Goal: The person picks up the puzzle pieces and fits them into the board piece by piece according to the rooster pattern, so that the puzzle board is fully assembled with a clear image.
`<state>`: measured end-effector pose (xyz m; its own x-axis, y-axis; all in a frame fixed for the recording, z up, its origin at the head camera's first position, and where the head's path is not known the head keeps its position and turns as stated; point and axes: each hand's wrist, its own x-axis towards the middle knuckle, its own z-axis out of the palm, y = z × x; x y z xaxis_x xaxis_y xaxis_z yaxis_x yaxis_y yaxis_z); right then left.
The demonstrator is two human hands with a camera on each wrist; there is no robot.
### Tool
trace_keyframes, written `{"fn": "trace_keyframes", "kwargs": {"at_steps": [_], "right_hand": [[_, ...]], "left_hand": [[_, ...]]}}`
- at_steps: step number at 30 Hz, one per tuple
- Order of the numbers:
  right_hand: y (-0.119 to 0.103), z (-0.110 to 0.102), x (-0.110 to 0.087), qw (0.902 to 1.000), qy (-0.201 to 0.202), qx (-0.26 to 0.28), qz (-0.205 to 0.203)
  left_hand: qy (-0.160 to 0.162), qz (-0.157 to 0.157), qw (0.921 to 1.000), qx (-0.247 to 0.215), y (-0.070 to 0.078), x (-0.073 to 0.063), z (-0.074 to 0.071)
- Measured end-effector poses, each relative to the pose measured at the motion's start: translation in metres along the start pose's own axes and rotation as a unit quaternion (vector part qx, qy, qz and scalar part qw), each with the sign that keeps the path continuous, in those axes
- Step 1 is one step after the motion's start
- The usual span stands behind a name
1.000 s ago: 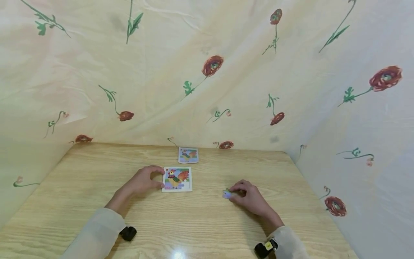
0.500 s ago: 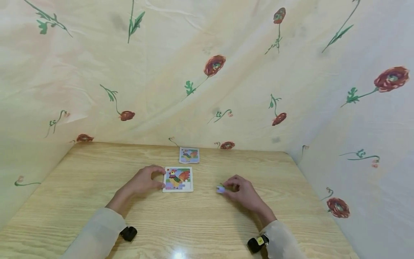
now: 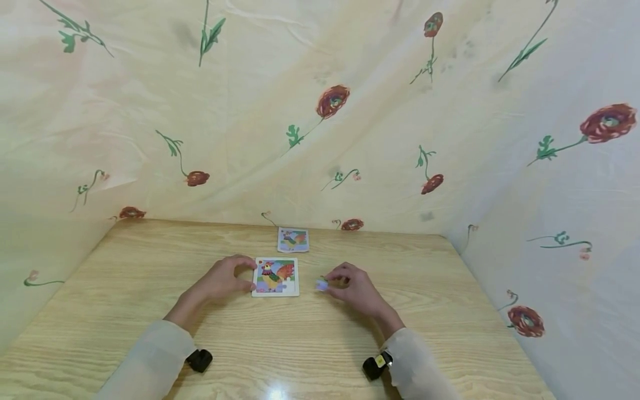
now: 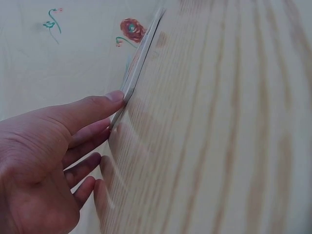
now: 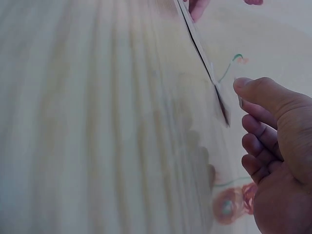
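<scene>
A rooster jigsaw puzzle (image 3: 274, 272) in a white-edged tray lies on the table, with a white gap at its lower right. My left hand (image 3: 222, 280) holds the tray by its left edge, thumb and index finger curled against it; the left wrist view has the thumb on the rim of the tray (image 4: 139, 61). Just right of the tray, my right hand (image 3: 357, 289) pinches a lilac puzzle piece (image 3: 321, 285) between thumb and index finger. In the right wrist view, fingers of the right hand (image 5: 273, 126) mostly hide the piece.
Behind the tray lies a small rooster picture card (image 3: 293, 240), near the table's back edge. The wooden table (image 3: 280, 344) is bounded at the back and sides by a flowered cloth (image 3: 240, 111).
My right hand has moved left and slightly away from me with the puzzle piece, close to the tray's right side. The left hand has stayed on the tray's left edge.
</scene>
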<state>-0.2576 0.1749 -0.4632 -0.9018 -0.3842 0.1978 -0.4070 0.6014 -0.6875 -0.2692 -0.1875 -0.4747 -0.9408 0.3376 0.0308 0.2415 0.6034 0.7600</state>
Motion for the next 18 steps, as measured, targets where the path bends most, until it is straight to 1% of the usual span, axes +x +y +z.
{"fn": "trace_keyframes", "kwargs": {"at_steps": [3, 10, 18], "right_hand": [[-0.004, 0.005, 0.006, 1.0000, -0.005, 0.003, 0.006], [-0.012, 0.018, 0.019, 0.9998, -0.018, -0.001, -0.011], [-0.022, 0.032, 0.030, 0.9992, -0.039, 0.008, -0.003]], "left_hand": [[-0.002, -0.001, 1.0000, -0.004, 0.000, 0.000, 0.000], [-0.002, 0.001, 1.0000, -0.004, 0.000, 0.000, -0.001], [-0.001, -0.001, 1.0000, 0.000, 0.000, 0.001, -0.001]]}}
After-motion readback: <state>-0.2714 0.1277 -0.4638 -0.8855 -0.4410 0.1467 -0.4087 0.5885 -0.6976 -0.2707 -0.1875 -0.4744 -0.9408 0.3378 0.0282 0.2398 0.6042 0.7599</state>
